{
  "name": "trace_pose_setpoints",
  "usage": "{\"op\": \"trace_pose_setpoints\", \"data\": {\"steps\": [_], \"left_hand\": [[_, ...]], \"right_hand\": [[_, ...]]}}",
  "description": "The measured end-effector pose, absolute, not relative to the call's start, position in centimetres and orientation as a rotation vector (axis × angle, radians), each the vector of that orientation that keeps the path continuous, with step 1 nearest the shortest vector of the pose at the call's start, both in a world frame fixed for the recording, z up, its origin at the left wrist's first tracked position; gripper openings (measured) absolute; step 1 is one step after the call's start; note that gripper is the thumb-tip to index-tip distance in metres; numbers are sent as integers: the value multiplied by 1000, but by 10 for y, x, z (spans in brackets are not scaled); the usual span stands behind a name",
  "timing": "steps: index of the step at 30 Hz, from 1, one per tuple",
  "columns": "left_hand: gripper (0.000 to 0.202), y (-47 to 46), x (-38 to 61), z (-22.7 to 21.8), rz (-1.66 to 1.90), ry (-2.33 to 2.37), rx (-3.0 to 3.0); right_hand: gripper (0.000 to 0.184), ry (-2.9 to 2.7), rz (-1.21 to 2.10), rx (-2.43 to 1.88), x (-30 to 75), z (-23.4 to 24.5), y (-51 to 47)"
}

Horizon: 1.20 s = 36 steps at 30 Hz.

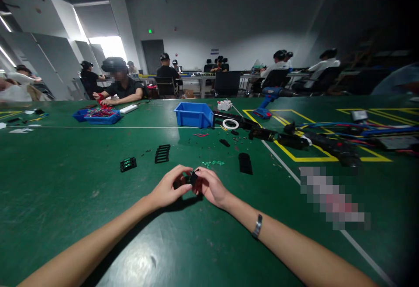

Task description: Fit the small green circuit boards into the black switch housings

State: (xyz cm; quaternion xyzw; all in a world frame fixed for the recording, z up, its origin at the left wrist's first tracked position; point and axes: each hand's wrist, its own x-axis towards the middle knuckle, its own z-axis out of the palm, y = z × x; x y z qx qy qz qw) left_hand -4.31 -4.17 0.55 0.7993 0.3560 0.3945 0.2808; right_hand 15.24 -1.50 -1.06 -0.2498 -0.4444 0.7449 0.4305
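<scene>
Between my two hands is a small black plastic part [192,178], gripped by the fingertips of both. My left hand [172,186] curls round its left side, thumb below and fingers above. From the right, my right hand [211,186] pinches it; some of its fingers are hidden behind the part. Just beyond them lies a scatter of small green pieces [213,163]. A row of black frames [162,153] sits to the left, and farther left a black block with green pieces in it [128,164]. Flat black pieces [245,163] lie to the right.
A blue bin [194,115] stands at the back, beside a white ring [230,124]. A cordless drill [269,102] and black assemblies with cables [334,145] occupy the right. Across the table, a person works by a blue tray [113,117] of coloured bits.
</scene>
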Motion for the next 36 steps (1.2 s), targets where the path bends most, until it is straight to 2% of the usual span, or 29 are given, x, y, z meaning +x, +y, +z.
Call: {"op": "trace_pose_setpoints", "data": {"steps": [14, 36], "left_hand": [[59, -49, -26, -1, 1142, 957, 2218], [49, -48, -38, 6, 991, 1013, 2437]], "right_hand": [[20, -1111, 1949, -573, 158, -6, -15], [27, -1240, 1941, -685, 153, -13, -12]]}}
